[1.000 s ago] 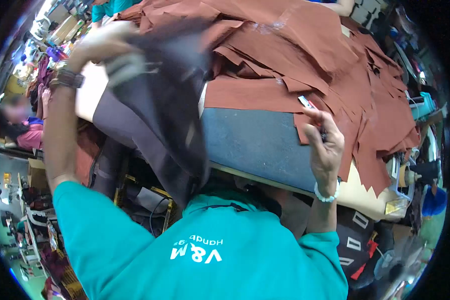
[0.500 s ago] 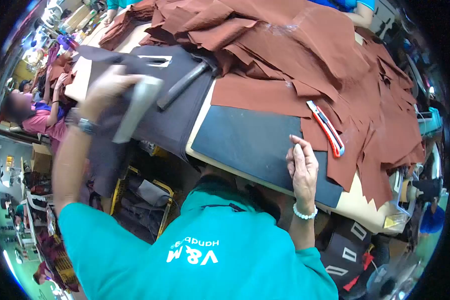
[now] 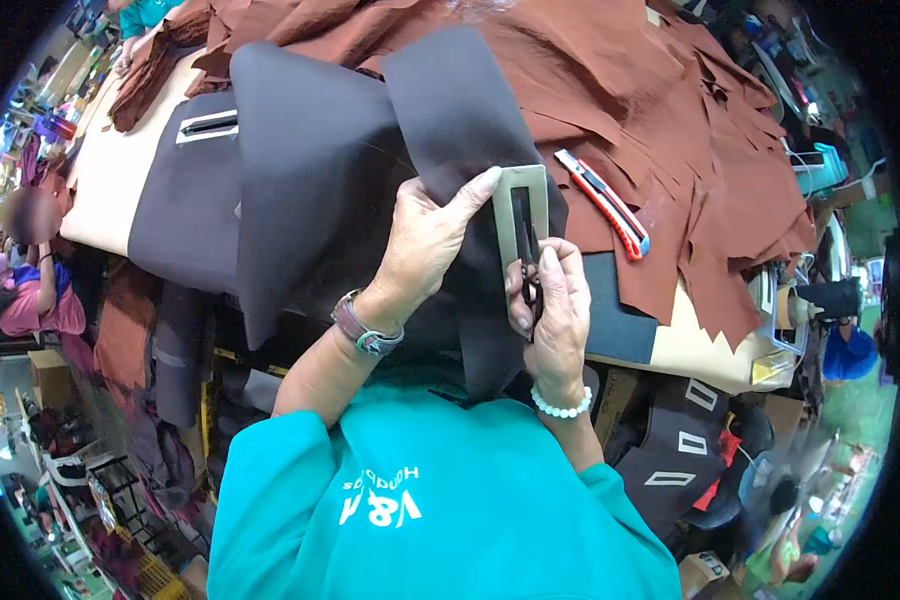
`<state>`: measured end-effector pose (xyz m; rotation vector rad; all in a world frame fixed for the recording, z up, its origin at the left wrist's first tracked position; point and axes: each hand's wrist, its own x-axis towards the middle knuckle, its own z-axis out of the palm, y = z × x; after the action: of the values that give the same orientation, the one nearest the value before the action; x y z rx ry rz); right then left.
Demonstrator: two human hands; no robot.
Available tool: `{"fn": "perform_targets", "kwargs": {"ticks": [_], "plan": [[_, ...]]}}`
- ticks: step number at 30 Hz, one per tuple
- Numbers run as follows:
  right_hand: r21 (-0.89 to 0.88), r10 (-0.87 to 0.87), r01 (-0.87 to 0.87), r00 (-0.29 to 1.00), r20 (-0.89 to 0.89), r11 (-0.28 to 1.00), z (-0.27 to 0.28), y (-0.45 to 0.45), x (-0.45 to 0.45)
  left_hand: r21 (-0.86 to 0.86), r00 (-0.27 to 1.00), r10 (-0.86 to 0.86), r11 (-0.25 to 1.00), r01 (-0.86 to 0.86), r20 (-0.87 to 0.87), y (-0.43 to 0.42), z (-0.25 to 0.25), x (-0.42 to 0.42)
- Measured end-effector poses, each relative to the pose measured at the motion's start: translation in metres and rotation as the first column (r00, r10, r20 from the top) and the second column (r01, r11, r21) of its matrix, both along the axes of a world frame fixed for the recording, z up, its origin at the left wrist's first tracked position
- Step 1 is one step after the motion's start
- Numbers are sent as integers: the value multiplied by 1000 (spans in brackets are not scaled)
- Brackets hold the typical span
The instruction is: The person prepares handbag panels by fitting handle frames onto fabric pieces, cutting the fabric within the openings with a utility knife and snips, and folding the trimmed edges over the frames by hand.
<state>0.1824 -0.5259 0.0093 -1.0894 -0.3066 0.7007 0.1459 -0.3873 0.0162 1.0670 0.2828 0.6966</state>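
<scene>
A large dark brown panel (image 3: 450,95) is draped across the table edge in front of me. On it sits a pale rectangular frame (image 3: 538,185) around a long dark slot. My left hand (image 3: 425,240) grips the panel, its thumb pressed on the frame's upper left corner and its other fingers hidden behind. Around the frame's lower end, the fingers of my right hand (image 3: 560,310) are closed, partly inside the slot. A red and white utility knife (image 3: 607,205) lies just beyond my right hand, on brown pieces.
Brown cut sheets (image 3: 610,70) cover the far side of the table. Left lies another dark panel (image 3: 180,190) with a framed slot (image 3: 208,126). A dark board (image 3: 620,310) shows at right. More framed dark pieces (image 3: 670,450) hang below. A person in pink (image 3: 35,305) is at far left.
My left hand came down from the upper left to the middle, bringing the dark panel over the board. My right hand closed on the frame. The dark cylindrical tool is now hidden.
</scene>
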Motion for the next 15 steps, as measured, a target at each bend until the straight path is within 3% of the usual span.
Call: {"fn": "perform_targets", "kwargs": {"ticks": [5,11,15], "plan": [[31,-50,49,997,52,998,0,-3,10,37,999,37,999,-36,-12,3,3,1],[-76,-15,18,999,44,997,2,-7,21,-5,994,-97,995,96,-41,-5,3,2],[-58,-8,10,1000,22,998,6,-8,23,86,993,-113,990,116,-42,-6,0,2]]}}
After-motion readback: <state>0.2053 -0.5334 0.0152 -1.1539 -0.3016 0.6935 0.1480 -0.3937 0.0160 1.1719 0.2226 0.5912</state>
